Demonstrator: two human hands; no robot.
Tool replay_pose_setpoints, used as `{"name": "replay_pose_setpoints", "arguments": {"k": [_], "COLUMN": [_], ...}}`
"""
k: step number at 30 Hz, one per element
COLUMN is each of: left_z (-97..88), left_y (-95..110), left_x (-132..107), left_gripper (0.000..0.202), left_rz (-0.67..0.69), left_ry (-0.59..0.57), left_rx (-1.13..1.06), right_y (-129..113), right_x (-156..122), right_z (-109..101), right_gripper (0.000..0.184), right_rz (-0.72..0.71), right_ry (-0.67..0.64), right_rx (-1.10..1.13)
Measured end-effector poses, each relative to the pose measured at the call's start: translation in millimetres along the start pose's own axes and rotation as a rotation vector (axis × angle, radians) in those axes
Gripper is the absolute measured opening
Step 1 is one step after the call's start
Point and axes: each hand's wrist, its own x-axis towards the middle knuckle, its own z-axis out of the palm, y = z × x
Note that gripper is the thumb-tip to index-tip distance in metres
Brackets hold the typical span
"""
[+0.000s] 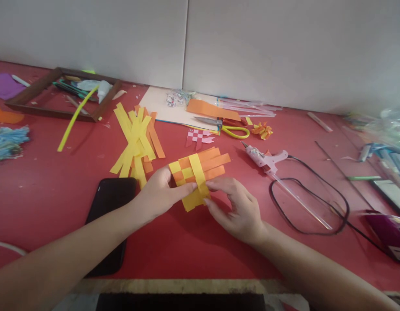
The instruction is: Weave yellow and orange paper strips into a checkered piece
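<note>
A woven piece of yellow and orange paper strips (187, 172) is held just above the red table, its loose orange ends pointing right. My left hand (161, 190) grips its left side, thumb pressed on the front and the other fingers hidden behind. At the lower right, my right hand (237, 207) pinches the end of a yellow strip (199, 175) that lies across the weave. Behind my left hand is a pile of loose yellow strips (135, 134) with orange strips (157, 137) under it. A small pink checkered paper fish (196, 137) lies beyond the weave.
A black phone (110, 203) lies under my left forearm. To the right are a pink glue gun (264, 159) and its looped black cord (347, 211). Yellow-handled scissors (234, 131) rest at the back, near a wooden frame (50, 111) holding tools.
</note>
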Motion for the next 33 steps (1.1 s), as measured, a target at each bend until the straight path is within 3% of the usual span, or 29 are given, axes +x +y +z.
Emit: {"name": "replay_pose_setpoints", "arguments": {"k": [15,21,29,33], "left_z": [3.8,5.1,6.6,7.0], "left_y": [-2.0,-2.6,-0.8,-0.3], "left_x": [-1.1,-2.6,-2.0,-1.9], "left_gripper": [0.046,0.059,0.043,0.037], "left_rz": [0.010,-0.042,-0.027,0.015], "left_ry": [0.000,0.104,0.033,0.051], "left_rx": [0.106,0.244,0.214,0.233], "right_y": [-3.9,-6.7,-5.2,-2.6], "right_x": [1.5,2.8,0.0,-4.9], "right_z": [1.4,0.2,1.9,5.4], "right_gripper": [0.025,0.022,0.025,0.025], "right_rz": [0.077,0.091,0.137,0.197], "right_ry": [-0.010,-0.022,-0.020,-0.027], "right_rx": [0.020,0.040,0.071,0.108]}}
